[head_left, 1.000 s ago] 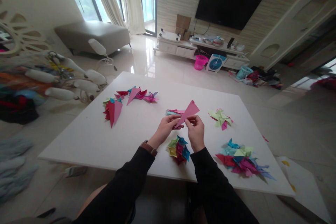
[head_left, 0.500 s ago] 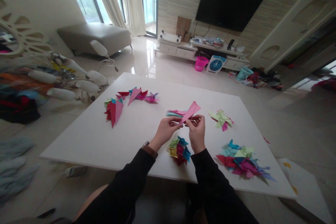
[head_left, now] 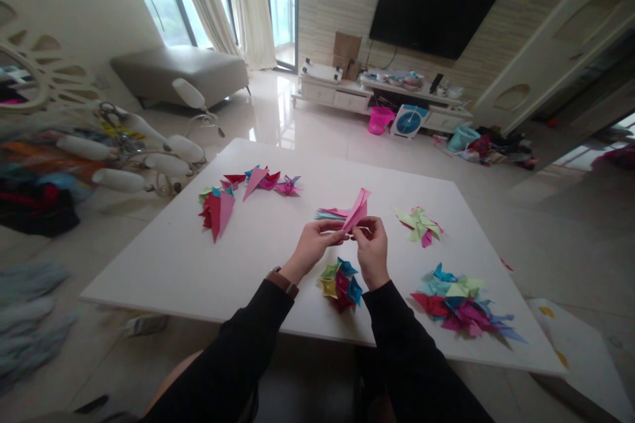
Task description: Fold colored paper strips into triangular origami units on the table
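Observation:
Both hands pinch a folded pink paper (head_left: 358,208) above the white table (head_left: 163,258). My left hand (head_left: 315,243) grips its lower left end, and my right hand (head_left: 373,248) pinches it from the right. Just below the hands lies a multicoloured folded paper ball (head_left: 340,283). Behind the pink paper lies a small stack of flat coloured sheets (head_left: 328,213).
Folded paper pieces lie in heaps: red and pink ones (head_left: 214,207) at the left, more (head_left: 262,180) at the back, pale green ones (head_left: 419,223) at the right, a mixed pile (head_left: 464,304) near the right front edge. A white candelabra-like object (head_left: 143,152) stands left of the table.
The pink paper has been folded narrower and now stands more upright between my fingers. Both hands stayed over the same spot.

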A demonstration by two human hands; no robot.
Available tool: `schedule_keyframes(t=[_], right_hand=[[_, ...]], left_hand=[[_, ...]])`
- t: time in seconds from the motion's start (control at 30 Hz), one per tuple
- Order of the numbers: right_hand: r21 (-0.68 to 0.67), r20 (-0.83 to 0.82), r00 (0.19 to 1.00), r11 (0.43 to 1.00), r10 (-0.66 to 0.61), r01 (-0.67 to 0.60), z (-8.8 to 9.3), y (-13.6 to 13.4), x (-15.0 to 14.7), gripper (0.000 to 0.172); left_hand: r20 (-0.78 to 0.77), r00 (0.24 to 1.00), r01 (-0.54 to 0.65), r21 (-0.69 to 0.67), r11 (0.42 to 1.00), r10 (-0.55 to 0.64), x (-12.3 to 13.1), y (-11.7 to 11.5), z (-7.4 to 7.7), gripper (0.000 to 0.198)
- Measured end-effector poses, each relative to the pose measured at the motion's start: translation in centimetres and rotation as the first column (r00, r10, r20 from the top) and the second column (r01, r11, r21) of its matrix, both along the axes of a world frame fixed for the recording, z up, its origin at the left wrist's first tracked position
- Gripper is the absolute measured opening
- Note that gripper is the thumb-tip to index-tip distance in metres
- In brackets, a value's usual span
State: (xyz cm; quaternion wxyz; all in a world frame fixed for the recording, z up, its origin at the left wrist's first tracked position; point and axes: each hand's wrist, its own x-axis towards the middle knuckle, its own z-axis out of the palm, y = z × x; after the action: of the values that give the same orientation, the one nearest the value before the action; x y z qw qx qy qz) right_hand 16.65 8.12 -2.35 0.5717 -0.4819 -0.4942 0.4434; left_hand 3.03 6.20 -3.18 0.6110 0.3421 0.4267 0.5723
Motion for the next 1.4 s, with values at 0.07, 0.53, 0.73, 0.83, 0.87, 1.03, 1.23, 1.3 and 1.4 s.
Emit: schedule_keyframes(t=[0.07,0.53,0.73,0.83,0.87,1.03,1.23,1.3,1.4], right_hand=[[-0.016,0.022,1.0,1.0,0.018,-0.017,0.1,-0.1,0.0,0.017],[-0.044,0.05,0.998,0.998,0.041,-0.039,0.0,0.1,0.1,0.02],[-0.02,0.144,0.989,0.999,-0.03,0.033,-1.0,0.5,0.5,0.021],[-0.018,0.15,0.987,0.999,-0.049,0.052,-1.3,0.6,0.5,0.021],[-0.022,0.135,0.99,0.999,-0.042,0.046,-1.3,0.6,0.5,0.021],[-0.029,0.052,0.999,0.999,0.018,-0.016,-1.1,0.5,0.1,0.018],[-0.065,0.02,0.999,0.997,0.044,-0.042,-0.4,0.0,-0.5,0.027],[-0.08,0.003,0.999,0.996,0.045,-0.044,-0.3,-0.2,-0.7,0.029],[-0.082,-0.01,0.998,0.995,0.06,-0.06,-0.4,-0.5,-1.1,0.029]], left_hand=[[-0.011,1.0,0.003,0.003,1.0,-0.003,0.0,-0.1,0.0,0.045],[-0.002,1.0,-0.007,-0.004,1.0,0.007,-0.1,0.2,0.1,0.044],[0.018,1.0,0.003,0.009,1.0,-0.003,-0.2,0.1,0.0,0.046],[-0.007,1.0,-0.01,0.01,1.0,0.01,-0.1,0.0,0.2,0.043],[-0.022,1.0,-0.015,0.016,1.0,0.015,-0.1,0.0,0.2,0.043],[-0.104,0.994,-0.035,0.054,0.998,0.041,0.0,0.3,0.0,0.041],[-0.182,0.981,-0.046,0.106,0.993,0.065,0.0,0.0,0.2,0.027],[-0.213,0.973,-0.06,0.118,0.991,0.084,-0.2,-0.2,0.3,0.024],[-0.225,0.967,-0.097,0.125,0.987,0.123,-0.5,-0.6,0.4,0.02]])
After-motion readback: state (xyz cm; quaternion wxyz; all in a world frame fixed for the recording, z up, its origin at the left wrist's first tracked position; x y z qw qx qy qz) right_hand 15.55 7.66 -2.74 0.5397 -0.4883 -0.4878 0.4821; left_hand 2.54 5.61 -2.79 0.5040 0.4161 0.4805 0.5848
